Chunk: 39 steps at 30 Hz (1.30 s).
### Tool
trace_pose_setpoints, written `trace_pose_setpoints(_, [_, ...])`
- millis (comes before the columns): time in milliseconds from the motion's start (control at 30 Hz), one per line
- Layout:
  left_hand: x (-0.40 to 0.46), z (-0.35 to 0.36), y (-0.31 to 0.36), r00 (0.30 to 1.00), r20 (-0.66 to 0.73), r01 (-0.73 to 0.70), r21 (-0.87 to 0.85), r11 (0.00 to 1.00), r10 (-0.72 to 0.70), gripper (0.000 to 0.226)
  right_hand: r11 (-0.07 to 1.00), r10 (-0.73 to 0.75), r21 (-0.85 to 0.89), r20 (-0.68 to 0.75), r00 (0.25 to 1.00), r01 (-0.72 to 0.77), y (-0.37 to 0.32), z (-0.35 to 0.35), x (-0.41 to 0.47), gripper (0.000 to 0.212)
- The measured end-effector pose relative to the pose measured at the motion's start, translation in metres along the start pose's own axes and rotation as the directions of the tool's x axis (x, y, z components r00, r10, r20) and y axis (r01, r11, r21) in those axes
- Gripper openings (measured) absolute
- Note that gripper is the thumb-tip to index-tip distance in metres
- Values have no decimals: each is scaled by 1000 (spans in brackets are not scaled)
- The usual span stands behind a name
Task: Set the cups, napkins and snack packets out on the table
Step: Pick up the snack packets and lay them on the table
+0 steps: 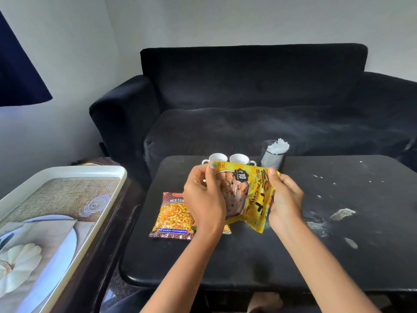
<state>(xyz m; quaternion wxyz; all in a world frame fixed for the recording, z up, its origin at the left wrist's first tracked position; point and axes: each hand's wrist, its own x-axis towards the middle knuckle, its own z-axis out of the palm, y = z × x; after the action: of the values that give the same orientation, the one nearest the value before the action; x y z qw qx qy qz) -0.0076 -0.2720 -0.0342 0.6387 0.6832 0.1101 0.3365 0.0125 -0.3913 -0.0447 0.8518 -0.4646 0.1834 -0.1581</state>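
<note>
So this is the snack packet part of the job. Both hands are on a yellow packet (246,195), held up just above the black table (248,256): the left hand (204,199) pinches its upper left edge with the thumb over the front, and the right hand (285,199) wraps around its right side, thumb on the top corner. The packet is tilted and a bit crumpled between them. Just under and to the left of the left hand a red mixture packet (173,215) already lies flat on the table, and there seems to be another packet edge peeking out below the left wrist, hard to tell what. Past the hands sit two white cups (228,158) side by side, and beyond the right thumb a napkin holder (273,154) with white napkins sticking out. Off to the far left is a tray (67,199). Next move, I'd guess: lower the yellow one flat beside the red one and let go without overlapping.
</note>
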Motion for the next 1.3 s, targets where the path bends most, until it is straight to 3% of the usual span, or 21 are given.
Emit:
trace_pose_setpoints(133, [-1, 2, 0, 1000, 15, -15, -23, 1000, 16, 23, 999, 9, -45, 47, 999, -7, 2, -4, 2, 18])
trace_pose_setpoints(233, [6, -2, -3, 996, -17, 82, -96, 992, -84, 27, 991, 34, -136, 211, 977, -6, 2, -10, 4, 15])
trace_pose_setpoints(367, [22, -12, -6, 956, -91, 255, -218, 942, -280, 37, 955, 232, -278, 468, 853, -107, 5, -20, 3, 29])
trace_pose_setpoints(467, [26, -15, -4, 912, -107, 350, -296, 889, -395, 35, 952, 265, -281, 543, 797, -125, 4, -21, -2, 19])
trace_pose_setpoints(600, [31, -17, -4, 861, -48, 464, -336, 820, -507, 33, 973, 171, -218, 440, 882, -80, 4, -17, -4, 7])
trace_pose_setpoints(667, [32, -19, -4, 855, 85, 513, -289, 809, -512, 31, 979, 112, -200, 339, 934, -44, 4, -15, -3, 5])
trace_pose_setpoints(767, [27, -23, -3, 776, 382, 568, -78, 819, -502, 36, 988, 37, -156, 211, 977, -3, 3, -14, 0, 7])
trace_pose_setpoints(867, [17, -24, -7, 659, 582, 483, 156, 861, -476, 46, 995, -8, -98, 90, 996, 17, 0, -19, 6, 8])
trace_pose_setpoints(967, [13, -24, -9, 675, 625, 378, 165, 911, -393, 40, 996, -21, -88, 16, 1000, 22, -1, -24, 11, 5])
trace_pose_setpoints(1067, [15, -24, -8, 684, 637, 374, 112, 920, -356, 27, 995, -30, -92, -18, 999, 28, -1, -28, 14, 8])
trace_pose_setpoints(1300, [22, -27, -9, 767, 580, 261, 105, 959, -273, 20, 967, -128, -220, 17, 992, 128, -2, -31, 18, 14])
